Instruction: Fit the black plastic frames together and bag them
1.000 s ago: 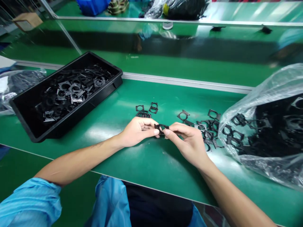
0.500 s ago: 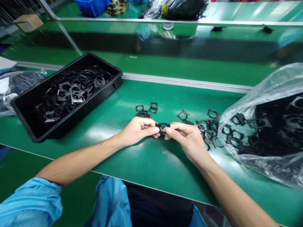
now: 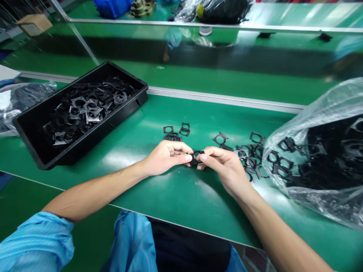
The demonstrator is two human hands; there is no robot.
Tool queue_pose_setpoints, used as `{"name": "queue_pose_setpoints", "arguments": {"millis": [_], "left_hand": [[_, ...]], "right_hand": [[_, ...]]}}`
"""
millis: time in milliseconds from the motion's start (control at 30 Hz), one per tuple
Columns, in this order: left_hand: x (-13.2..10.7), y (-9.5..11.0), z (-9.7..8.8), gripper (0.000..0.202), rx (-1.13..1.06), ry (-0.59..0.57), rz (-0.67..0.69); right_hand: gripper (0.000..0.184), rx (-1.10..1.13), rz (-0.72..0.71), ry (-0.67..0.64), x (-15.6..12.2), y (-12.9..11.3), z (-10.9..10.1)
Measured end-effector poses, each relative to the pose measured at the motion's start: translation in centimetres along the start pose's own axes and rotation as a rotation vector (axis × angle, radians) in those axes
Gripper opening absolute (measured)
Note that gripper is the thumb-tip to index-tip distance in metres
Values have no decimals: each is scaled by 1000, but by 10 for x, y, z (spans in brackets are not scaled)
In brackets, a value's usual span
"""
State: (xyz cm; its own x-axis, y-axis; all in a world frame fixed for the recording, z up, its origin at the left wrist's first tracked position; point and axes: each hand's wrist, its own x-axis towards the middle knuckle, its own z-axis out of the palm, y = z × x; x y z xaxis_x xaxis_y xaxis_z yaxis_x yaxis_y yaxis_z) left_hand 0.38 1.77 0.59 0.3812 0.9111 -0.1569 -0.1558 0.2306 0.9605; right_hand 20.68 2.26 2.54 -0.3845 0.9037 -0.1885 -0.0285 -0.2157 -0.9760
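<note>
Readable text, labels, brands, numbers, signs: none. Plain white patch (image 3: pixel 5 100) on clear crinkled plastic bag (image 3: pixel 34 92), left of black rectangular plastic tray (image 3: pixel 99 131): too blurred to tell whether it bears lettering.

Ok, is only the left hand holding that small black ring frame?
No, the left hand and right hand both pinch the small black ring frame, from opposite sides.

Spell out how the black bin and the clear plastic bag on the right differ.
The black bin is opaque; the plastic bag is see-through. The bin has straight, rigid-looking walls, while the bag is loose and crumpled. The bin sits to the person's left, the bag to their right. Both hold many black parts.
</note>
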Motion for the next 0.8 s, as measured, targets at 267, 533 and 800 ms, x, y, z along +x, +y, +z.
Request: {"name": "queue_pose_setpoints", "arguments": {"millis": [267, 533, 800], "left_hand": [[0, -3, 0, 33, 26, 38, 72], [1, -5, 0, 35, -12, 35, 44], [2, -5, -1, 33, -45, 44, 34]], "right_hand": [[34, 63, 14, 59, 1, 3, 0], [25, 103, 40, 24, 1, 3, -1], [23, 124, 37, 33, 1, 5, -2]]}}
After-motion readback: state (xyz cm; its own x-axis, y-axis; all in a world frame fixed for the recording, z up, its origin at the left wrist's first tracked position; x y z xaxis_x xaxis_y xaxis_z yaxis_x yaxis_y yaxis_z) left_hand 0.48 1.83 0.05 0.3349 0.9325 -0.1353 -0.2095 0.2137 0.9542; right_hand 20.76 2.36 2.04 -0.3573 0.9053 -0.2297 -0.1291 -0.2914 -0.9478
